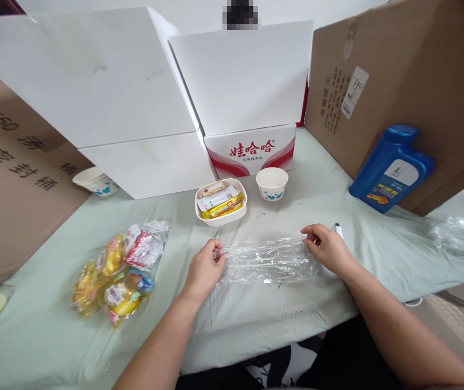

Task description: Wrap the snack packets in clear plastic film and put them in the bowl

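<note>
A clear plastic bag lies flat and crinkled on the pale green table cloth in front of me. My left hand pinches its left end with the fingers closed. My right hand pinches the bag's upper right corner. Just beyond the bag stands a white oval bowl holding several small snack packets. A white paper cup stands to the right of the bowl.
Filled clear bags of snacks lie at the left. A blue jug leans against a brown carton at the right. White boxes and a red-printed box stand behind. Another cup and more plastic film are nearby.
</note>
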Action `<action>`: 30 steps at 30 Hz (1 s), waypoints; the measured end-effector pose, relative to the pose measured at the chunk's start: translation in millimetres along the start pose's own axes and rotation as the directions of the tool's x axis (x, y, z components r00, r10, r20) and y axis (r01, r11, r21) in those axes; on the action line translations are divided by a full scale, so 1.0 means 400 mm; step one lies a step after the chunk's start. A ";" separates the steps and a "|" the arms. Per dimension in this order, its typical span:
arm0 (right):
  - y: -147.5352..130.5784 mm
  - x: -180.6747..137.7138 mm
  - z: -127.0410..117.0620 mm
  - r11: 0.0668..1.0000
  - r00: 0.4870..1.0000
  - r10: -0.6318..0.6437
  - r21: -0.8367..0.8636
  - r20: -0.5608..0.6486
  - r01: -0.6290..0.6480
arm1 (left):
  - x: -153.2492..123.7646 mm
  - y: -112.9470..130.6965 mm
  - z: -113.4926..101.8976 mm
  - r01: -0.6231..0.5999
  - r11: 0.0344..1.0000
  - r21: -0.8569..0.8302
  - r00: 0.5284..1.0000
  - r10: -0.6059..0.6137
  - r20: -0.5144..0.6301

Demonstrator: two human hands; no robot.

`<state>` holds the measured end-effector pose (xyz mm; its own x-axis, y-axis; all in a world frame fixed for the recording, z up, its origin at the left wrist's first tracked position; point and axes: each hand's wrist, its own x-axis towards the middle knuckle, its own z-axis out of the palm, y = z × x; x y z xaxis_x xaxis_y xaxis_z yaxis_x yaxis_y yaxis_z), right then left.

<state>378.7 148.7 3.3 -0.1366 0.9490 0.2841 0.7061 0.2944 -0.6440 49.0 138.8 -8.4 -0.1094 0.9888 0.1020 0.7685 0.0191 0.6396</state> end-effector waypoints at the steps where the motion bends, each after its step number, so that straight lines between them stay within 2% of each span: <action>1: -0.002 -0.002 -0.001 0.999 1.000 -0.011 0.041 -0.020 0.012 | -0.001 -0.001 0.002 -0.012 1.000 -0.026 1.000 0.012 -0.015; 4: -0.005 -0.006 -0.005 0.988 0.998 0.017 0.154 -0.062 -0.007 | -0.004 0.001 0.006 -0.040 0.993 -0.115 0.999 0.036 -0.030; 7: 0.001 -0.004 -0.003 0.968 0.995 0.102 0.229 0.001 -0.099 | -0.007 0.007 0.008 -0.043 0.983 -0.177 0.999 0.044 -0.001; 9: 0.009 -0.001 0.003 0.965 0.986 0.146 0.209 0.080 -0.160 | -0.007 0.007 0.009 -0.039 0.977 -0.211 0.999 0.044 0.019; 11: 0.015 0.002 0.007 0.978 0.984 0.153 0.128 0.096 -0.164 | -0.005 0.004 0.011 -0.018 0.967 -0.253 0.999 0.029 0.040; 14: 0.020 0.003 0.006 0.996 0.996 0.092 -0.002 -0.006 -0.092 | -0.001 -0.003 0.015 0.018 0.946 -0.324 0.998 0.002 0.060; 17: 0.017 0.000 -0.002 0.996 0.991 0.073 -0.045 -0.114 -0.079 | -0.001 -0.003 0.018 0.034 0.934 -0.356 0.998 -0.014 0.058; 21: 0.009 -0.006 -0.011 0.990 0.975 0.139 0.035 -0.175 -0.135 | -0.008 0.007 0.012 -0.002 0.950 -0.312 1.000 0.012 0.028; 25: 0.003 -0.006 -0.010 0.974 0.972 0.210 0.108 -0.106 -0.199 | -0.010 0.015 0.001 -0.178 0.965 -0.195 0.984 0.174 -0.036; 30: 0.019 0.000 -0.004 0.991 0.988 0.131 -0.002 -0.078 -0.131 | -0.003 0.011 0.003 -0.246 0.962 -0.123 0.969 0.247 -0.004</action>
<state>385.2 150.6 -0.4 0.0115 0.9677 0.2517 0.7193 0.1669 -0.6743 53.3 138.0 -6.7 0.0811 0.9622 0.2600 0.6885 -0.2427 0.6834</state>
